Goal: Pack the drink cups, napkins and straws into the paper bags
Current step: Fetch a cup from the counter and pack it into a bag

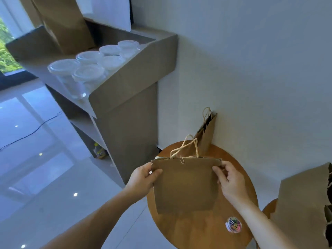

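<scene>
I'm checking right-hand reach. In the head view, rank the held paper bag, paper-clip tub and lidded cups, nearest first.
1. held paper bag: pinched by the right hand at its top corner.
2. paper-clip tub: on the round table, beside the forearm.
3. lidded cups: far left, on the shelf.

This looks like a takeaway-drinks packing spot in a plain indoor room, perhaps a shop or office. Lidded clear plastic cups (86, 72) stand in rows on a grey shelf unit (129, 112). Brown paper bags (206, 137) gather at a round wooden table (197, 229), with a bare white wall (251, 69) and a glossy tiled floor (45, 177).
</scene>
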